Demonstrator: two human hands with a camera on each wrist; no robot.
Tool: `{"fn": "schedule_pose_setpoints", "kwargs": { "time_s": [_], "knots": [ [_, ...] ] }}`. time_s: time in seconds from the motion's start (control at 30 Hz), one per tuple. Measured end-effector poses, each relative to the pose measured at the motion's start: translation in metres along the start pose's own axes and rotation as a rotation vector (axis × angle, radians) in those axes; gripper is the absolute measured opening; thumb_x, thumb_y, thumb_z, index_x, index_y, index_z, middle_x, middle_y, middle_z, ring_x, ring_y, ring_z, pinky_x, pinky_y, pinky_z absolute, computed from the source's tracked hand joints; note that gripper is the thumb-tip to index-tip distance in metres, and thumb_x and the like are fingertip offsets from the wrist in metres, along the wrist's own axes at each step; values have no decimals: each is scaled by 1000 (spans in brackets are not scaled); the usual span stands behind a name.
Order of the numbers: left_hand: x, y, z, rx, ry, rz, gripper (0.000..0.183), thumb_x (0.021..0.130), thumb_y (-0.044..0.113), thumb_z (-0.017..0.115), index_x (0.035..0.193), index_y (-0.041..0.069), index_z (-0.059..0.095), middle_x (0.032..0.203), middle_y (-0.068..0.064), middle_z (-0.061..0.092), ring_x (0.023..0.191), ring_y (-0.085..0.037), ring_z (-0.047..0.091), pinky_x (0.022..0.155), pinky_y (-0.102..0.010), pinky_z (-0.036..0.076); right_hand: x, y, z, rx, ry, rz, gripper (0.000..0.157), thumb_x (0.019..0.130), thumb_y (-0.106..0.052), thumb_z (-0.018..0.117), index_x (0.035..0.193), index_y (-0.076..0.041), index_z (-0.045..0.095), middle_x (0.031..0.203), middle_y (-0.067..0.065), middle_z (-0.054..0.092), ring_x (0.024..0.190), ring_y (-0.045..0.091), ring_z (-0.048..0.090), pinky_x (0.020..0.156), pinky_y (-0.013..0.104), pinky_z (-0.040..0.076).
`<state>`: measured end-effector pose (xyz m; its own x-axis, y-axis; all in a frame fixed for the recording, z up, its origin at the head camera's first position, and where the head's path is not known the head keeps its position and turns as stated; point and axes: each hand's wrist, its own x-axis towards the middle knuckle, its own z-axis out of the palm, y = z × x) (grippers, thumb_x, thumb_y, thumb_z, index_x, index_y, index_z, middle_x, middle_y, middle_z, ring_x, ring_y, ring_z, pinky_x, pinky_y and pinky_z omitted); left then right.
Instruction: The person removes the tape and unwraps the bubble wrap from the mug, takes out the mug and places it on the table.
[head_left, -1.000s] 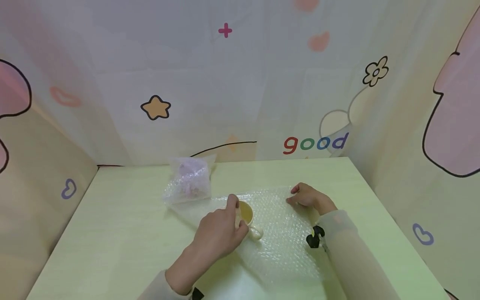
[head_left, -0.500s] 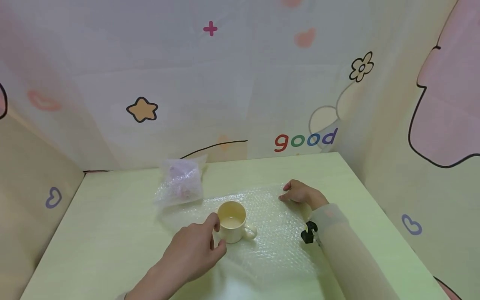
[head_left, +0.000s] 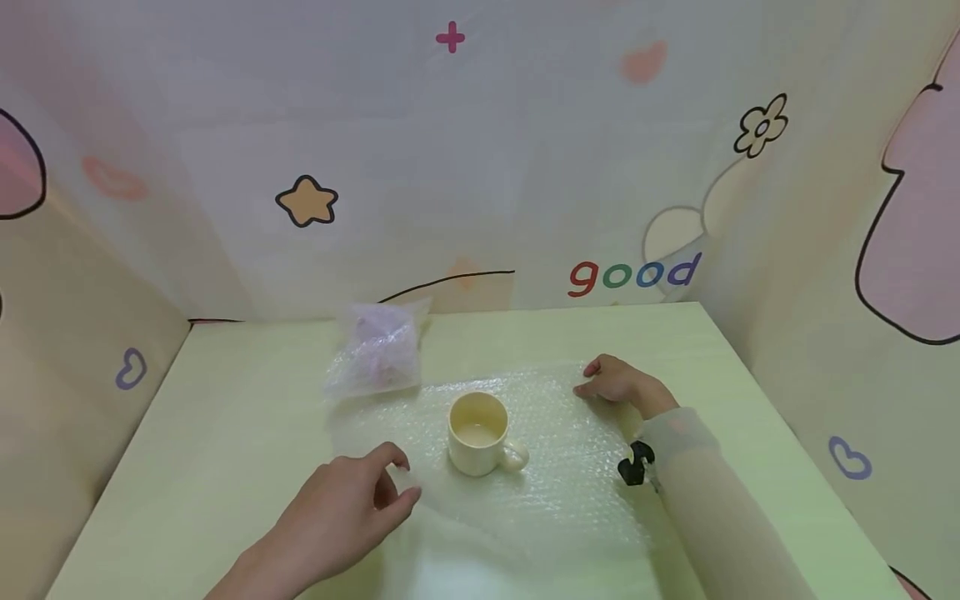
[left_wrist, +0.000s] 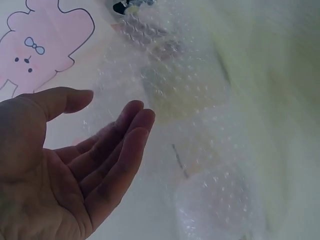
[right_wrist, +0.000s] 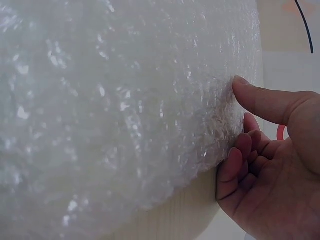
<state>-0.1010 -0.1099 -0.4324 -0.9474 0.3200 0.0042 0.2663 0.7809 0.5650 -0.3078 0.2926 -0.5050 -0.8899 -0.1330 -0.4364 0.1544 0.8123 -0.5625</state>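
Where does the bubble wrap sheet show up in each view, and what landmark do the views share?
Head: the bubble wrap sheet lies lower centre, under the mug.
Left wrist: the bubble wrap sheet spans top to bottom mid-picture, beside the left hand.
Right wrist: the bubble wrap sheet fills left and centre, reaching the right hand.
Shared landmark: the printed backdrop, in all three.

A pale table (head_left: 217,417) bears a bubble wrap sheet (head_left: 573,467) and a wrapped bundle (head_left: 381,346).
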Motion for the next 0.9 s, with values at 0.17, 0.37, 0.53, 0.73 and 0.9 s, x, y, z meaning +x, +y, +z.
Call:
{"fn": "schedule_pose_setpoints", "kwargs": {
  "time_s": [0.17, 0.37, 0.53, 0.73, 0.9],
  "knots": [
    [-7, -13, -3, 39, -50, 31, 11, 95, 27, 74, 105, 23, 74, 67, 25, 57, 59, 6, 48, 61, -20, 44, 1, 1, -2, 5, -9, 5, 48, 98, -27, 71, 127, 2, 47, 114, 15, 50, 104, 29, 49, 87, 35, 43],
    [-21, -30, -6, 146, -44, 139, 7, 92, 27, 79, 98, 28, 82, 72, 25, 48, 64, 8, 44, 57, -17, 39, 3, 2, -1, -11, -15, 4, 49, 98, -27, 71, 127, 3, 47, 114, 16, 50, 104, 30, 49, 86, 35, 43],
    [-26, -43, -6, 228, -81, 283, 8, 87, 28, 83, 96, 26, 83, 85, 22, 49, 78, 3, 47, 60, -17, 42, 1, 2, -3, -14, -22, 1, 49, 97, -28, 72, 126, 3, 46, 116, 17, 50, 106, 31, 48, 89, 37, 43],
    [-26, -52, 0, 251, -211, 369, 8, 89, 25, 81, 95, 27, 76, 108, 18, 63, 102, -9, 62, 86, -30, 56, -1, 1, -4, -2, -28, -2, 48, 97, -27, 71, 126, 3, 46, 118, 18, 49, 107, 32, 48, 90, 38, 42],
    [-22, -54, 4, 186, -377, 286, 14, 91, 26, 78, 104, 32, 75, 111, 22, 65, 102, -7, 65, 90, -35, 58, 0, 0, -2, -7, -24, -5, 48, 98, -28, 71, 126, 2, 46, 118, 18, 50, 108, 31, 48, 91, 38, 42]
  ]
}}
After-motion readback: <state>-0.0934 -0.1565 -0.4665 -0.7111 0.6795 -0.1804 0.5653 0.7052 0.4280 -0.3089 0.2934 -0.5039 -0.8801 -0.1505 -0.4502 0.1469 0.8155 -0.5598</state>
